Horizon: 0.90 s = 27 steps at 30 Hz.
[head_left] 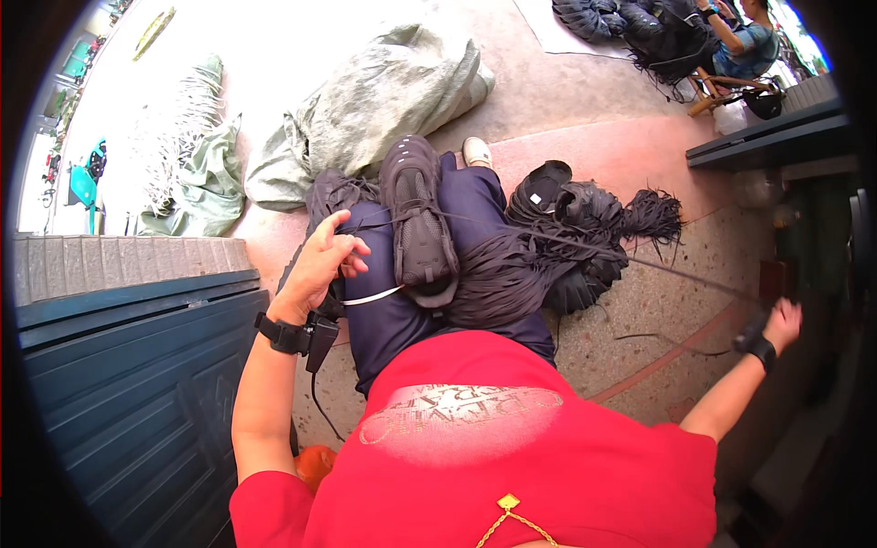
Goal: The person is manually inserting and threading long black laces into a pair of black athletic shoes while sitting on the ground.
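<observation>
A black shoe lies sole-down across my lap, its heel toward me. My left hand hovers at the shoe's left side, index finger stretched out and the others loosely bent. From the shoe's lacing a black shoelace runs taut to the right. My right hand, slightly blurred, is closed on its far end, with the arm reached well out. Over my right thigh hangs a thick bundle of loose black laces. A thin white strip crosses my left thigh near the heel.
More black shoes are piled right of my leg. Large woven sacks lie in front, with a heap of pale laces farther left. A blue door panel stands at my left. Another person sits at the far right beside dark bundles.
</observation>
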### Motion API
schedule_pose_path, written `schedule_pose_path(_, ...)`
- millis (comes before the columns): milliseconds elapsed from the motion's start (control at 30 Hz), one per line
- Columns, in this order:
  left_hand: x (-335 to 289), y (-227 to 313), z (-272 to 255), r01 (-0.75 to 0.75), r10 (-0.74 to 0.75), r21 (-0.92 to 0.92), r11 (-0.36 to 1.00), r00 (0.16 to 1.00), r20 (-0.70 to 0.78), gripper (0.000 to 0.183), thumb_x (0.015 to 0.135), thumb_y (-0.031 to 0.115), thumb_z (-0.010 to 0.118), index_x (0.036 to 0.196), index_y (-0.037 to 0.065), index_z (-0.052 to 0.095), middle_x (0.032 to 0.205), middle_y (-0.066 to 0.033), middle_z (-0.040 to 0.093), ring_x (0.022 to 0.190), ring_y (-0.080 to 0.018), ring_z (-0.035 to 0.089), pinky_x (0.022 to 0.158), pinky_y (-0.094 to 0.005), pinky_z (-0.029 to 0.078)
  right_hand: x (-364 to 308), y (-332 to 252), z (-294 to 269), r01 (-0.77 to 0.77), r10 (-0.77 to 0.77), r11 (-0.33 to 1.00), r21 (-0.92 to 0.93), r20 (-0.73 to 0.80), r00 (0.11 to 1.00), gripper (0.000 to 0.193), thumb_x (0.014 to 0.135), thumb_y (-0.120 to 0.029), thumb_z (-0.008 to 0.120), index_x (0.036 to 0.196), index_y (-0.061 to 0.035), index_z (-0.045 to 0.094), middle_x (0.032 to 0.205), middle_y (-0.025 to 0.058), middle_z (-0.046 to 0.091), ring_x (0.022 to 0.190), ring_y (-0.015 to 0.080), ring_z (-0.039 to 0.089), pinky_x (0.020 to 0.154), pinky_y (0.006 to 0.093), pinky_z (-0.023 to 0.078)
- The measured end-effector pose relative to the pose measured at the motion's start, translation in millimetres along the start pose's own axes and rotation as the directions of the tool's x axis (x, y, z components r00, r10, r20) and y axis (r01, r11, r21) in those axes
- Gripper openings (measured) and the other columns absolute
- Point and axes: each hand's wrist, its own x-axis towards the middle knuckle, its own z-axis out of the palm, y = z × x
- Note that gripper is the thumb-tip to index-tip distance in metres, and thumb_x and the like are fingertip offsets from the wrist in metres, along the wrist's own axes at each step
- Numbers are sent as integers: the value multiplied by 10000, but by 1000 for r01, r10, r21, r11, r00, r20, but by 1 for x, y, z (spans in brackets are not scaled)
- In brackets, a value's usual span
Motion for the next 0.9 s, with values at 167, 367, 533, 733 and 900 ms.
schedule_pose_path(167,21,-21,1,124,-120,-36,992,988,99,253,871,152,489,1062,-11,455,776,-77,578,577,-121,580,455,-189,430,43,45,-85,-198,197,975,-105,-19,980,182,871,-173,382,704,-134,441,502,-15,134,464,120,274,416,237,291)
schedule_pose_path(367,38,-22,30,82,-81,36,996,997,-17,148,853,160,521,902,27,563,583,36,481,434,-26,400,387,-151,288,-279,211,203,117,595,689,-715,651,471,209,834,-144,476,914,-27,629,774,42,597,617,147,534,559,258,436)
schedule_pose_path(533,45,-19,45,36,-37,-8,999,997,-61,155,838,165,549,882,24,597,615,61,474,496,-7,386,440,-147,296,-401,260,256,844,804,375,-385,588,-89,405,856,-349,409,857,-9,629,850,228,598,837,356,583,741,413,460)
schedule_pose_path(733,54,-47,33,-19,34,112,993,991,-129,224,817,140,555,905,-59,609,796,-55,621,714,-88,546,659,-227,433,-408,212,232,688,560,719,-102,670,-487,364,809,-304,457,626,-14,578,636,206,563,640,375,569,617,449,462)
schedule_pose_path(900,52,-60,25,-19,72,293,956,983,-172,209,817,139,556,911,-36,622,773,-26,621,696,-76,542,655,-211,430,-321,235,224,858,572,499,-123,790,-220,328,861,-315,401,805,-34,559,709,199,571,676,356,568,601,438,442)
